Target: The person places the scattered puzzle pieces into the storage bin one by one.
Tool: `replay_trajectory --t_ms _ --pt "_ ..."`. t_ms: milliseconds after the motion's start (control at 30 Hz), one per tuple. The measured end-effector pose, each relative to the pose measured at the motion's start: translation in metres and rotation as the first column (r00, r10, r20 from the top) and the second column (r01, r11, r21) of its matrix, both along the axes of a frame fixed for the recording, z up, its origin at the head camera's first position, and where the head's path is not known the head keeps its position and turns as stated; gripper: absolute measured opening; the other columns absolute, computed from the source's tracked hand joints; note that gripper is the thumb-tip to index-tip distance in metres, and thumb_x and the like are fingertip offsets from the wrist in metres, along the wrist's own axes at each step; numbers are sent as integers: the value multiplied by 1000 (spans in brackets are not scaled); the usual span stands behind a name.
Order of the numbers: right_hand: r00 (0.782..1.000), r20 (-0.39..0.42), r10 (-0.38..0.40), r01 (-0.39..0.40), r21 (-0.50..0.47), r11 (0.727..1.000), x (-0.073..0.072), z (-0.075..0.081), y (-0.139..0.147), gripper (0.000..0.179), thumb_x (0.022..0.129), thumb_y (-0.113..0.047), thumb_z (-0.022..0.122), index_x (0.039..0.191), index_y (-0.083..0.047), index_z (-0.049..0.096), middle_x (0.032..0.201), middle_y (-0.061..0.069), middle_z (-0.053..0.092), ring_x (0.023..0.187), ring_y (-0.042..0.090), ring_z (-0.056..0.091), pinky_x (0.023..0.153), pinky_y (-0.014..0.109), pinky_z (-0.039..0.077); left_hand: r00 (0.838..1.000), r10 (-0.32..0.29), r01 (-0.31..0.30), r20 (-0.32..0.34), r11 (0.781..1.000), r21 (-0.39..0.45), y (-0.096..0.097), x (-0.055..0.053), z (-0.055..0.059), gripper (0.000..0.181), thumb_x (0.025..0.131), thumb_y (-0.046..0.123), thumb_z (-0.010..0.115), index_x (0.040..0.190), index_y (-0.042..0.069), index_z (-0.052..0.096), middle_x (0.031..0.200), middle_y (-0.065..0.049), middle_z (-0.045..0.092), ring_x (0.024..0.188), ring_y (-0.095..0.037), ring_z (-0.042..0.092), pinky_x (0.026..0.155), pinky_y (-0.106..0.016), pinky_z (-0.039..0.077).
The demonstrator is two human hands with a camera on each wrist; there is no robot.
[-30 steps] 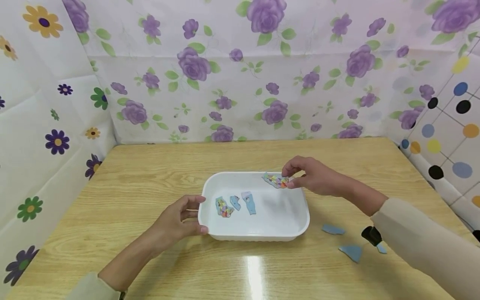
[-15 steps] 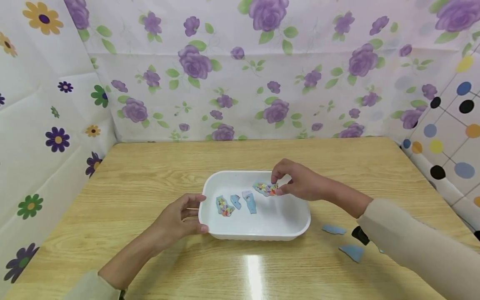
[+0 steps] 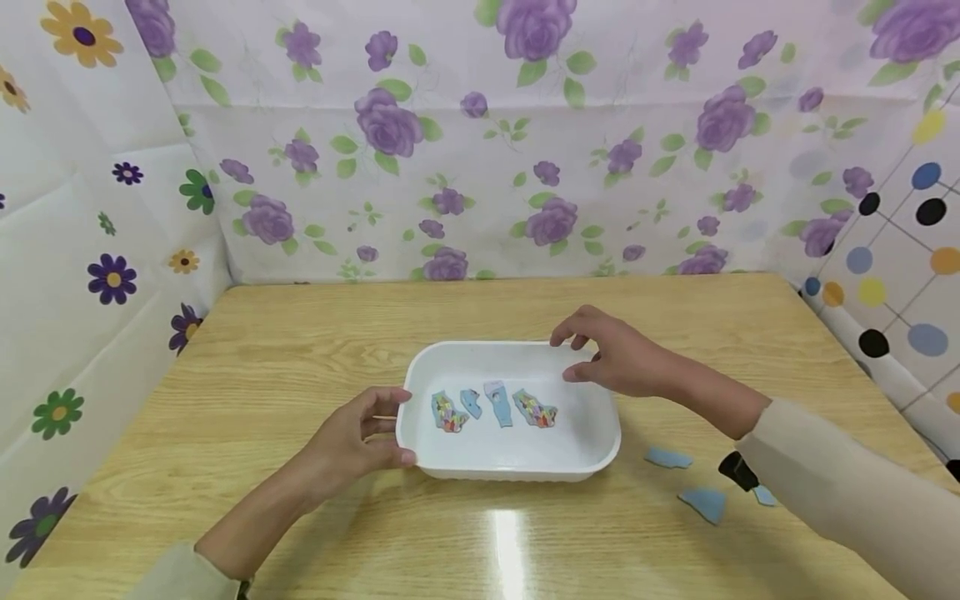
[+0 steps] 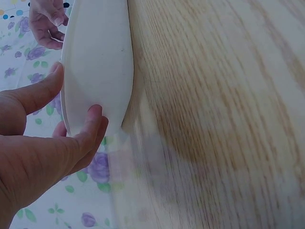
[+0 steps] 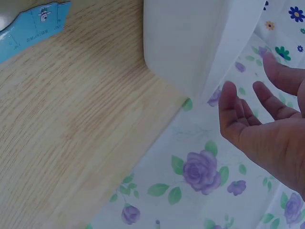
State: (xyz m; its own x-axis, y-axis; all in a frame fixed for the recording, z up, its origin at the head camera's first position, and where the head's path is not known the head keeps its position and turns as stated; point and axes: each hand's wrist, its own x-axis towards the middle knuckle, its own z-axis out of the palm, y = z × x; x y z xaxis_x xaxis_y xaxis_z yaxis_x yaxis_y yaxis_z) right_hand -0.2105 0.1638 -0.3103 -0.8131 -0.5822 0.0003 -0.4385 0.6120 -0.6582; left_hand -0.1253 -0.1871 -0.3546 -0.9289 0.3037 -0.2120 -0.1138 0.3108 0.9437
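Note:
A white plastic tub (image 3: 570, 433) sits on the wooden table. My left hand (image 3: 356, 437) holds its left end, thumb at the near corner and a finger at the rim; in the left wrist view, fingertips (image 4: 94, 112) lie against the outer wall. My right hand (image 3: 611, 354) is over the tub's back right corner, fingers parted with nothing between them. Flat, irregular printed pieces lie in a row inside: a multicoloured piece (image 3: 448, 412), a small blue piece (image 3: 470, 403), a long blue piece (image 3: 498, 403) and another multicoloured piece (image 3: 536, 408).
Right of the tub lie a narrow blue piece (image 3: 667, 457), a triangular blue piece (image 3: 705, 505) and a small piece (image 3: 765, 496) partly behind the right sleeve (image 3: 825, 483). A flowered cloth (image 3: 480, 167) hangs behind the table (image 3: 315, 333).
My right hand has carried the multicoloured piece left into the tub, let it go beside the long blue piece, and moved back up and right. My left hand has stayed at the tub.

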Motion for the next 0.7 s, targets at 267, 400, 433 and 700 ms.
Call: replay_trajectory --t_ms 267,400,433,700 --pt "1000 28 6 -6 -3 1000 6 4 13 44 88 -7 70 130 -10 56 127 14 49 112 31 49 85 42 52 1000 1 -1 7 1000 10 1 1 0 73 79 9 79 139 4 39 136 -19 44 123 -34 50 89 -34 55" --pt "999 40 -1 0 22 1000 10 1 22 51 88 -8 69 136 -9 51 131 15 48 113 31 49 85 44 52 1000 -2 1 13 1000 21 1 1 -1 74 78 9 80 139 4 38 136 -20 44 122 -34 50 89 -35 55" --pt "999 40 -5 4 25 1000 11 2 25 51 89 -8 69 137 -9 50 131 15 48 114 31 49 85 45 51 1000 -1 1 12 1000 19 1 1 -1 74 78 9 80 139 4 39 136 -19 44 122 -34 50 89 -35 55" --pt "999 -7 -41 41 36 999 21 11 53 52 89 -14 71 137 -13 50 133 9 48 114 29 48 83 43 50 1000 4 -4 -6 1000 6 0 1 -1 73 79 10 79 139 4 39 136 -20 44 124 -35 49 89 -34 55"
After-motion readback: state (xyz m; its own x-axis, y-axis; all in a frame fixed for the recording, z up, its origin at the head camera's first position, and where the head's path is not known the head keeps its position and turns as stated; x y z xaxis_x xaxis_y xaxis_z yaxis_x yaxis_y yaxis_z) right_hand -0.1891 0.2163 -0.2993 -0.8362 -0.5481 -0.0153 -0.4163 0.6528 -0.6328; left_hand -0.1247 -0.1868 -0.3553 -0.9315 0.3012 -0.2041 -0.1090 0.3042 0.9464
